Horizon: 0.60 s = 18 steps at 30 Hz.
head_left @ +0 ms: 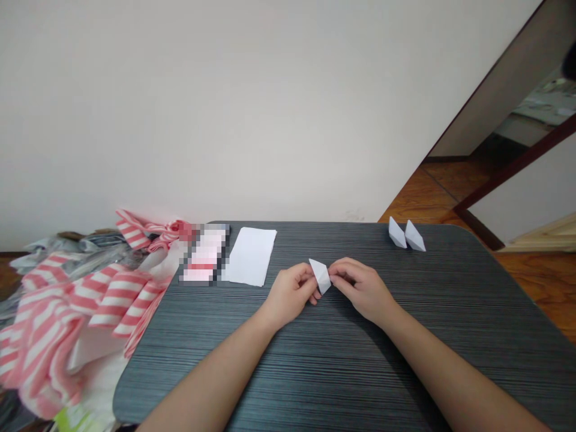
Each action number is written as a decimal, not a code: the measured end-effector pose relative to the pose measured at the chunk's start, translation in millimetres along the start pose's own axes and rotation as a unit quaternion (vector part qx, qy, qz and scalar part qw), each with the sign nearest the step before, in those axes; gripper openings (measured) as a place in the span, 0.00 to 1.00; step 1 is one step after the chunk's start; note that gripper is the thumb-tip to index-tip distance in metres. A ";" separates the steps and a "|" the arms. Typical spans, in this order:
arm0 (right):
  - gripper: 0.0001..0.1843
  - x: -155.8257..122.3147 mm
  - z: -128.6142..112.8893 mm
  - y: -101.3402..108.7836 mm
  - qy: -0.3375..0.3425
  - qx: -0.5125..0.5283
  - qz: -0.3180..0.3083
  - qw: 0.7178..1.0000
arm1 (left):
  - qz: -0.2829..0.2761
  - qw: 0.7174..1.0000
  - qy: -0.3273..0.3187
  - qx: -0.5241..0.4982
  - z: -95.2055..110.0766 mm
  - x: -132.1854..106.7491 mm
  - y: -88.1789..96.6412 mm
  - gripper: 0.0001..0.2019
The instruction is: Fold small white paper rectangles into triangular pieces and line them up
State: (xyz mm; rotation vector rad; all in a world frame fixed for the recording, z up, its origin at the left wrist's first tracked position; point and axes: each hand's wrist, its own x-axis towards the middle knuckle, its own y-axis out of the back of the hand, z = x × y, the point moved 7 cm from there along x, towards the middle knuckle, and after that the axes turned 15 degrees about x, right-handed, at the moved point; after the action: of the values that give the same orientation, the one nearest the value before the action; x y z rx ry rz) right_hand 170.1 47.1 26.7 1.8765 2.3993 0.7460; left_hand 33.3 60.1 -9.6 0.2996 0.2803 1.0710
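I'm looking over a dark grey ribbed counter (pixel 324 372), with a heap of pink-and-white striped wrapping (pixel 76 324) spilling past its left edge. A flat white paper sheet (pixel 252 256) lies near that edge, and two white folded paper pieces (pixel 406 235) sit at the far right. The left hand (pixel 290 294) and right hand (pixel 360 290) are close together, pinching a small white folded paper piece (pixel 321 276) just above the counter. I judge that a loose pinch could let it spring open or drop.
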 end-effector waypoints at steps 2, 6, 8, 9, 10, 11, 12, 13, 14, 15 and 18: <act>0.06 0.1 -0.9 0.2 0.007 0.006 0.002 1.000 | 0.005 1.000 -0.004 0.001 1.3 -0.4 0.9 0.09; 0.06 0.2 -1.6 -0.1 0.014 0.008 0.004 1.000 | 0.008 1.000 -0.012 0.008 3.6 -1.1 1.5 0.10; 0.06 0.3 -2.0 -0.6 0.016 0.008 0.001 1.000 | 0.004 1.000 -0.013 0.010 4.3 -1.1 1.0 0.10; 0.06 0.2 -2.4 -0.8 0.017 0.009 -0.001 1.000 | 0.002 1.000 -0.014 0.011 4.7 -1.0 0.7 0.09; 0.06 0.2 -2.8 -1.0 0.018 0.010 -0.002 1.000 | -0.001 1.000 -0.015 0.012 5.1 -1.0 0.4 0.09; 0.06 0.1 -3.1 -1.2 0.020 0.010 -0.004 1.000 | -0.003 1.000 -0.016 0.013 5.5 -0.9 0.3 0.09; 0.07 0.0 -3.3 -1.3 0.021 0.011 -0.005 1.000 | -0.004 1.000 -0.017 0.014 6.1 -0.9 0.3 0.09; 0.07 -0.2 -3.3 -1.4 0.021 0.010 -0.006 1.000 | -0.005 1.000 -0.017 0.016 6.6 -1.0 0.4 0.09; 0.07 -0.3 -3.3 -1.5 0.021 0.010 -0.006 1.000 | -0.006 1.000 -0.017 0.017 7.1 -1.0 0.5 0.08; 0.07 -0.5 -3.1 -1.5 0.021 0.009 -0.006 1.000 | -0.006 1.000 -0.016 0.019 7.5 -1.1 0.6 0.08; 0.07 -0.7 -2.8 -1.1 0.020 0.007 -0.005 1.000 | -0.007 1.000 -0.016 0.021 8.5 -1.4 0.6 0.08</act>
State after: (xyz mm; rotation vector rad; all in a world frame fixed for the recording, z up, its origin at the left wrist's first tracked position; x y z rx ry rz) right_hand 168.5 45.2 28.6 1.8707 2.4433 0.7749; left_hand 35.2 58.2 -1.4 0.3512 0.2758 1.0476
